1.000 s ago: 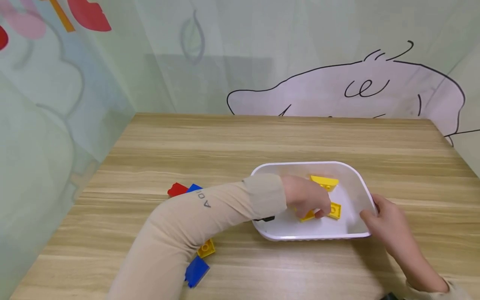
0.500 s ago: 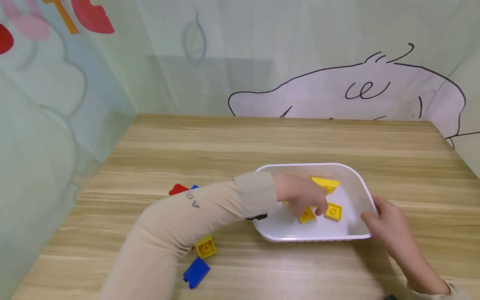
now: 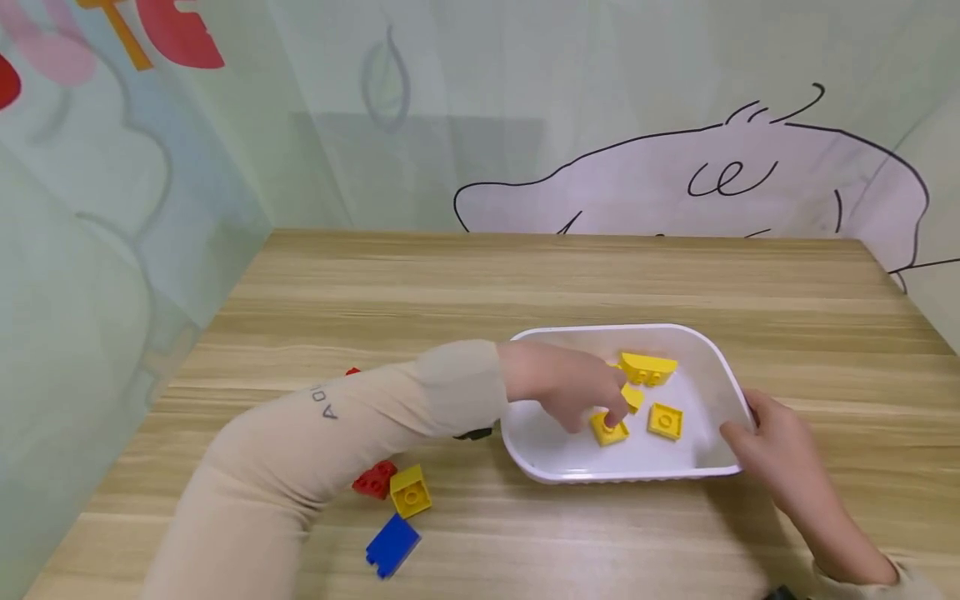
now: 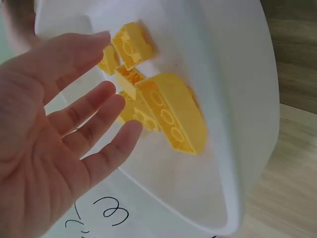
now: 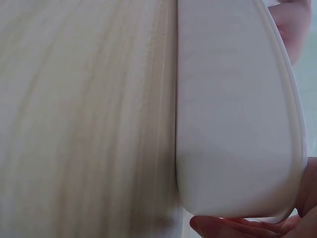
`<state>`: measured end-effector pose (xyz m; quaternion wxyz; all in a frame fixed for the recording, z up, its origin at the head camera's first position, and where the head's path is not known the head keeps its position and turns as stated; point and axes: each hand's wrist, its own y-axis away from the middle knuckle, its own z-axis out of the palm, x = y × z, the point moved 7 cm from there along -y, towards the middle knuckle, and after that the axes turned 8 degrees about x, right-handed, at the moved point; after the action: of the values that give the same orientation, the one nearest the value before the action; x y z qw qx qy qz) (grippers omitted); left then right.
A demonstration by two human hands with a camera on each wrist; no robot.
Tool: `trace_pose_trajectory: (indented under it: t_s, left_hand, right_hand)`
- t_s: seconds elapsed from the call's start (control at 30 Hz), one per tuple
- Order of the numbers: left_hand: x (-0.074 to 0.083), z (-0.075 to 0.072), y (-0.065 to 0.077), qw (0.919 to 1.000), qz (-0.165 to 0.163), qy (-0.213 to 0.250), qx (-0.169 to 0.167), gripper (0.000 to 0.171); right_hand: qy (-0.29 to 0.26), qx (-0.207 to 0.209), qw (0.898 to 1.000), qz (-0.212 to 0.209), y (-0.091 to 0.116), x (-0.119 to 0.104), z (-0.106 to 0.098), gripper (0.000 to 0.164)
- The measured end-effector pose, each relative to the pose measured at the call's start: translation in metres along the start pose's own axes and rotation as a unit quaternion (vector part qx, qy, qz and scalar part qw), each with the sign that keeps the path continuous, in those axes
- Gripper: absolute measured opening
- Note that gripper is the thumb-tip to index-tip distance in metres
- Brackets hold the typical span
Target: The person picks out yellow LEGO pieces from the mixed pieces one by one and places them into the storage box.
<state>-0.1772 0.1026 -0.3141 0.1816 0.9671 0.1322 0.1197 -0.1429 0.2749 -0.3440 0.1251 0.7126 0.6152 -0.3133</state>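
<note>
My left hand [image 3: 566,387] hovers inside a white plastic bin [image 3: 615,478]. Its fingers look relaxed and spread in the left wrist view, with nothing held. Several yellow toy bricks lie on the bin's floor: a long slope-sided brick [image 4: 173,116] near the far wall, a square one [image 3: 665,422] studs down, and another [image 3: 609,430] right under the left fingertips. At the bin's right end my right hand [image 3: 780,450] grips the rim, thumb on the inner side. In the right wrist view its fingers [image 5: 233,228] wrap the outside of the corner.
Left of the bin on the wooden table [image 3: 450,283] lie a red brick [image 3: 375,480], a yellow brick [image 3: 410,492] and a blue brick [image 3: 393,546]. Another red piece [image 3: 352,372] shows partly behind the left sleeve [image 3: 360,425]. A printed wall stands behind the table.
My left hand has drawn back to the left and away from the yellow bricks in the bin. Its sleeve now uncovers the red brick. The right hand stays on the rim.
</note>
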Motion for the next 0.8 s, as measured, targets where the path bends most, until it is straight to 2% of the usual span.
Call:
trace_pose_trajectory:
  t_s: [0.1,0.23,0.4,0.57,0.8]
  left_hand:
    - [0.000,-0.004,0.010,0.9998,0.006,0.011,0.015,0.029]
    - [-0.002,-0.009,0.027,0.9995,-0.007,0.019,0.024,0.030]
    - [-0.007,-0.012,0.054,0.9976,-0.013,0.036,0.057,0.031]
    - [-0.015,-0.010,0.080,0.9940,-0.045,0.058,0.082,0.030]
    - [-0.029,-0.002,0.119,0.9857,-0.062,0.078,0.136,0.020]
  right_hand:
    - [0.002,-0.001,1.000,-0.002,-0.001,-0.001,0.000,0.035]
    - [0.001,-0.002,1.000,-0.003,-0.001,-0.001,-0.001,0.035]
    - [0.006,-0.007,1.000,0.000,-0.002,-0.001,0.000,0.036]
    - [0.009,-0.019,1.000,0.007,-0.002,0.000,0.002,0.037]
    - [-0.004,-0.017,1.000,0.005,0.001,0.000,0.002,0.036]
